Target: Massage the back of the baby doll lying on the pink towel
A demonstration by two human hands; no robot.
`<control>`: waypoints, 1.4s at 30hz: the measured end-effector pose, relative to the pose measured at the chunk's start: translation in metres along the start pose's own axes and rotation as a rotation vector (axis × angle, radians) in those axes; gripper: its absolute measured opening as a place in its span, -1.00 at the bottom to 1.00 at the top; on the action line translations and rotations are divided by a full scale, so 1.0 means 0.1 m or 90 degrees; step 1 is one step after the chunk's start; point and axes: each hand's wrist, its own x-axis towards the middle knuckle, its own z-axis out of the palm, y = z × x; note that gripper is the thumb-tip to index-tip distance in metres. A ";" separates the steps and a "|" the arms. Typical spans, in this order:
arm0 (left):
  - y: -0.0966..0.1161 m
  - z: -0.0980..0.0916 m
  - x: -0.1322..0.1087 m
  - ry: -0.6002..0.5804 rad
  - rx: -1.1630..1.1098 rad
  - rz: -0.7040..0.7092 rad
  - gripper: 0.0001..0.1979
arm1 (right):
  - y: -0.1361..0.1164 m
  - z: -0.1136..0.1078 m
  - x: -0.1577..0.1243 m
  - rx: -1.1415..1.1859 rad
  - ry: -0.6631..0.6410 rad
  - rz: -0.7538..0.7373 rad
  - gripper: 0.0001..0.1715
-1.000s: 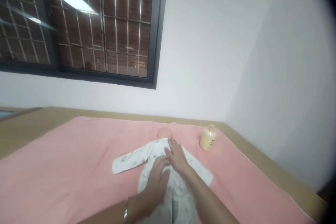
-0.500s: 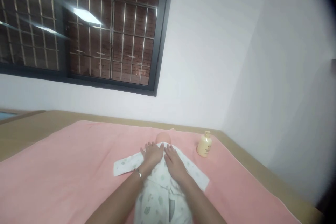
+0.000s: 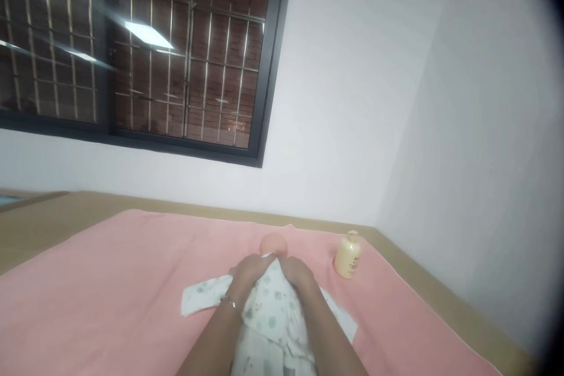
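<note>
A baby doll lies on its back with its round bald head (image 3: pixel 274 244) at the far end, dressed in a white printed baby outfit (image 3: pixel 272 305). Both sleeves stretch out sideways on the pink blanket. At the collar, my left hand (image 3: pixel 252 268) pinches the cloth, its thumb near the neckline. My right hand (image 3: pixel 298 272) grips the other side of the collar. Between them the cloth is drawn up into a peak just below the head. Most of my fingertips are hidden under the fabric and behind my hands.
A pale yellow pump bottle (image 3: pixel 347 255) stands upright to the right of the doll. The pink blanket (image 3: pixel 110 294) covers a tan surface (image 3: pixel 423 270) whose edges show around it. White walls and a barred window (image 3: pixel 189 59) rise behind.
My hands were lying flat with fingers spread on the chest of the outfit; now they are closed on its collar, which is pulled up. The view has tilted slightly upward.
</note>
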 end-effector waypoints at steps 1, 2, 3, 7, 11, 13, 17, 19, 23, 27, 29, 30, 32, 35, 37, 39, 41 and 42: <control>-0.01 0.00 0.00 0.000 -0.003 0.003 -0.05 | 0.03 0.00 0.03 0.006 -0.011 -0.001 0.06; -0.02 0.01 0.00 0.002 -0.005 0.008 -0.04 | 0.05 0.00 0.06 0.011 -0.018 -0.001 0.06; -0.03 0.01 0.00 0.005 -0.008 0.014 -0.03 | 0.08 0.01 0.08 0.015 -0.023 -0.001 0.06; -0.04 0.04 -0.02 0.033 -0.006 0.035 -0.12 | 0.11 0.04 0.07 0.020 -0.021 0.015 0.07; 0.00 0.08 -0.06 0.113 0.033 0.012 -0.28 | 0.06 0.01 0.00 0.001 0.009 0.041 0.01; 0.04 0.09 -0.09 0.161 0.062 0.014 -0.38 | 0.01 -0.01 -0.06 -0.015 0.025 0.037 -0.06; 0.09 0.11 -0.18 0.222 0.118 0.047 -0.51 | -0.14 -0.04 -0.28 -0.073 0.070 -0.008 -0.25; 0.10 0.13 -0.24 0.226 0.137 0.070 -0.52 | -0.22 -0.04 -0.40 -0.101 0.091 -0.042 -0.37; 0.11 0.17 -0.36 0.207 0.170 0.129 -0.53 | -0.26 -0.04 -0.50 -0.116 0.100 -0.107 -0.51; 0.16 0.23 -0.47 0.214 0.188 0.108 -0.37 | -0.12 -0.06 -0.35 -0.093 0.077 -0.084 -0.41; 0.17 0.26 -0.49 0.219 0.196 0.112 -0.27 | -0.04 -0.06 -0.26 -0.084 0.062 -0.063 -0.35; 0.17 0.27 -0.47 0.217 0.196 0.121 -0.24 | -0.01 -0.07 -0.24 -0.079 0.057 -0.057 -0.32; 0.15 0.24 -0.41 0.198 0.174 0.124 -0.22 | 0.01 -0.08 -0.25 -0.073 0.054 -0.056 -0.29; 0.06 0.15 -0.26 0.140 0.131 0.084 -0.28 | -0.06 -0.12 -0.37 -0.076 0.066 -0.086 -0.36; 0.01 0.09 -0.17 0.111 0.122 0.067 -0.33 | -0.12 -0.13 -0.45 -0.077 0.071 -0.114 -0.42; -0.01 0.06 -0.15 0.104 0.129 0.063 -0.34 | -0.17 -0.13 -0.49 -0.074 0.071 -0.123 -0.40; 0.01 0.09 -0.19 0.117 0.150 0.070 -0.34 | -0.18 -0.11 -0.46 -0.072 0.071 -0.099 -0.34; 0.04 0.11 -0.23 0.128 0.164 0.078 -0.34 | -0.17 -0.10 -0.42 -0.072 0.072 -0.078 -0.30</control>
